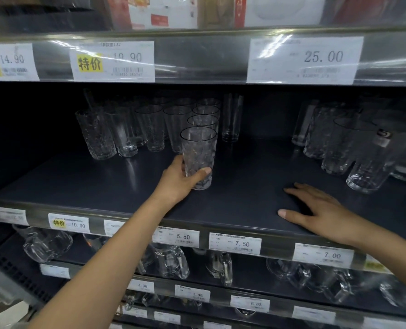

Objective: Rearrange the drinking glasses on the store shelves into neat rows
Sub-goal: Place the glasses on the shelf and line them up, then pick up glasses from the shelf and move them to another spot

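The left hand (180, 180) gripped a textured drinking glass (198, 157) near its base, thumb across the front, the glass upright on the dark shelf (239, 186). Directly behind that glass a row of similar glasses (204, 115) ran toward the back of the shelf. Left of it stood more tumblers (116, 131), unevenly spaced, and behind it to the right a tall plain glass (231, 117). Well to its right, the right hand (315, 210) lay flat on the shelf, palm down, near a cluster of patterned glasses (353, 148). Below it, price tags (235, 243) lined the shelf's front edge, with handled mugs (171, 262) on the shelf underneath.
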Demonstrator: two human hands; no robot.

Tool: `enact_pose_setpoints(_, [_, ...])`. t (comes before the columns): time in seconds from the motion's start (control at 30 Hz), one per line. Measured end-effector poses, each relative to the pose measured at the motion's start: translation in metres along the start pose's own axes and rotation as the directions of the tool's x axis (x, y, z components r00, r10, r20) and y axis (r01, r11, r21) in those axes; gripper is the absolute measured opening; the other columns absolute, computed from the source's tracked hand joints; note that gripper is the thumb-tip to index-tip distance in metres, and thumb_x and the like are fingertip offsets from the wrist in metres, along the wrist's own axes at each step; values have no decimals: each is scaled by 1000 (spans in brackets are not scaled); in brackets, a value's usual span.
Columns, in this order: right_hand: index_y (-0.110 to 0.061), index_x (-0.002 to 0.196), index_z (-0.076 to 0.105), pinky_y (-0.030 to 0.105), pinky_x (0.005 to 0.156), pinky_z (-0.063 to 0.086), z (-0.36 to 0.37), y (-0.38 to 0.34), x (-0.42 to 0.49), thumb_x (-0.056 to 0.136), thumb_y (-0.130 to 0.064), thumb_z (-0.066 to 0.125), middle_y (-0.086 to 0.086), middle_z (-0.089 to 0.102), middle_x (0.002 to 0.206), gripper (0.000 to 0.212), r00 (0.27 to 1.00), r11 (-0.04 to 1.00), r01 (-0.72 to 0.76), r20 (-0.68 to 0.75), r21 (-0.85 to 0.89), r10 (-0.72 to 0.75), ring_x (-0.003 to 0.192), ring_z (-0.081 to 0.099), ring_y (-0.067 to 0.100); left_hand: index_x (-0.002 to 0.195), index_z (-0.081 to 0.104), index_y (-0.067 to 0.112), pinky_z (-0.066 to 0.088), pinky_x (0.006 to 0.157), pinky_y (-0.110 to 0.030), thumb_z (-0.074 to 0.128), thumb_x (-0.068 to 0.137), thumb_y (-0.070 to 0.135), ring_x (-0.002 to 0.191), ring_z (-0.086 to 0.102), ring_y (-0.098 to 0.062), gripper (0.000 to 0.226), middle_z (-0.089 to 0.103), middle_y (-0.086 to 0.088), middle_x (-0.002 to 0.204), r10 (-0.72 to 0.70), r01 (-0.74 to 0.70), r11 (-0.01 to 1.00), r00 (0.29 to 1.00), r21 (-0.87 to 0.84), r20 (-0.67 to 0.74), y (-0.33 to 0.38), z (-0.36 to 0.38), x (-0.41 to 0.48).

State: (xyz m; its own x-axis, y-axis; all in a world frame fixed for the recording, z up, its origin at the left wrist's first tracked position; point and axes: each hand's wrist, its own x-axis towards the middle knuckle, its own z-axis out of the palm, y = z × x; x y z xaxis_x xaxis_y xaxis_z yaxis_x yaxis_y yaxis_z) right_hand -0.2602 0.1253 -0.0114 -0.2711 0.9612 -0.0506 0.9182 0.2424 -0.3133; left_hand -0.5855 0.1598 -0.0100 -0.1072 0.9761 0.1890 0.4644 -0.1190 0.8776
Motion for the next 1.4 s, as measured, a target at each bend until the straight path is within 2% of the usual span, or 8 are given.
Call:
enact_pose_setpoints(0.13, [-32, 135, 55, 17, 105, 28, -8, -2, -8, 83, -61, 60, -13, 49, 140, 60, 989, 988, 28, -146, 151, -6, 131, 41, 5, 132, 47, 13, 43, 87, -22, 70, 77, 58, 103, 60, -11, 74, 64, 3, 112, -82, 80, 981, 997, 176, 5, 17, -13, -15])
enact_pose_setpoints(0.27, [-34, 105, 72, 18, 93, 46, -19, 3, -28, 84, -49, 68, -24, 71, 102, 26, 950, 894, 74, -303, 443, 71, 103, 62, -5, 83, 61, 15, 47, 69, -35, 31, 65, 88, 82, 63, -25, 81, 67, -2, 79, -121, 126, 861, 992, 492, -43, 36, -20, -43])
enact_pose_setpoints(0.43, [-31, 90, 75, 17, 83, 47, -36, 32, -66, 88, -33, 71, -19, 74, 88, 6, 900, 823, 32, -375, 567, 223, 89, 67, -4, 71, 60, 21, 51, 64, -35, 38, 69, 83, 67, 64, -21, 66, 66, 0, 65, -6, -23, 926, 997, 376, 78, 70, 16, -61])
enact_pose_setpoints(0.73, [-30, 84, 75, 28, 85, 51, -58, 124, -137, 89, -32, 70, -16, 74, 86, 8, 766, 712, -162, -368, 683, 527, 88, 68, 0, 84, 66, 14, 58, 66, -32, 67, 86, 41, 74, 70, -18, 27, 72, -3, 79, 79, -15, 977, 952, -213, 296, 144, 151, -64])
enact_pose_setpoints(0.87, [-27, 85, 75, 31, 92, 52, -72, 169, -147, 88, -30, 72, -10, 75, 85, 6, 731, 665, -155, -368, 731, 575, 92, 69, 8, 104, 60, 24, 56, 82, -30, 73, 81, 45, 89, 68, -11, 34, 68, 3, 99, 68, -17, 986, 950, -166, 303, 166, 206, -66])
enact_pose_setpoints(0.97, [-26, 93, 74, 20, 87, 49, -83, 202, -140, 86, -31, 74, -9, 75, 90, 9, 748, 657, -141, -355, 741, 561, 94, 68, 7, 119, 51, 21, 48, 72, -15, 78, 79, 35, 89, 61, -1, 51, 62, 4, 105, 30, 23, 975, 972, -222, 232, 183, 246, -61])
enact_pose_setpoints(1.2, [-24, 119, 57, 30, 93, 49, -102, 264, -83, 78, -43, 79, -2, 69, 103, 50, 828, 643, -134, -272, 754, 490, 101, 64, 14, 125, 47, 20, 52, 91, -28, 86, 64, 46, 102, 63, -7, 77, 64, 8, 114, -12, 30, 983, 995, -180, 102, 190, 322, -33])
enact_pose_setpoints(1.4, [-16, 141, 38, 22, 92, 41, -109, 270, -24, 70, -52, 83, -4, 55, 124, 91, 903, 569, -101, -165, 816, 397, 109, 53, 11, 136, 43, 14, 41, 85, -19, 83, 71, 43, 107, 54, -7, 81, 57, 5, 127, -57, 55, 996, 998, -71, -34, 194, 353, -24])
